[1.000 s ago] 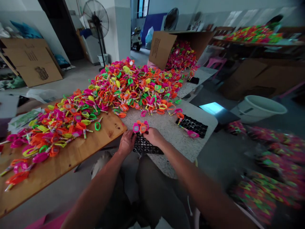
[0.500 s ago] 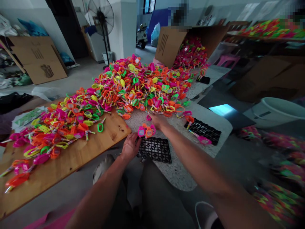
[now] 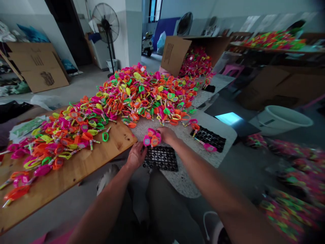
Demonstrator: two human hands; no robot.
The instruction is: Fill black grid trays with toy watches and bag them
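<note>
A small cluster of pink and orange toy watches [image 3: 153, 139] stands at the far edge of a black lattice tray [image 3: 162, 159]. My left hand [image 3: 137, 154] is closed at the tray's far left corner, its fingertips against the cluster's leftmost pink watch. From the right, my right hand [image 3: 168, 135] pinches a pink toy watch at the cluster's upper side; its fingertips are partly hidden. Beyond both hands rises a large heap of bright toy watches [image 3: 137, 91] with candy-like striped tubes.
The heap spreads onto a wooden board [image 3: 101, 159] at left. A second black lattice tray [image 3: 210, 137] lies on the speckled tabletop [image 3: 193, 179] at right. Behind stands a carton [image 3: 172, 56] full of watches. A white bucket [image 3: 281, 120] and bagged watches [image 3: 291, 210] are on the right.
My right hand has drawn back from the heap's near edge to the cluster, bringing a pink toy watch. My left hand stays at the tray corner. The view has shifted slightly.
</note>
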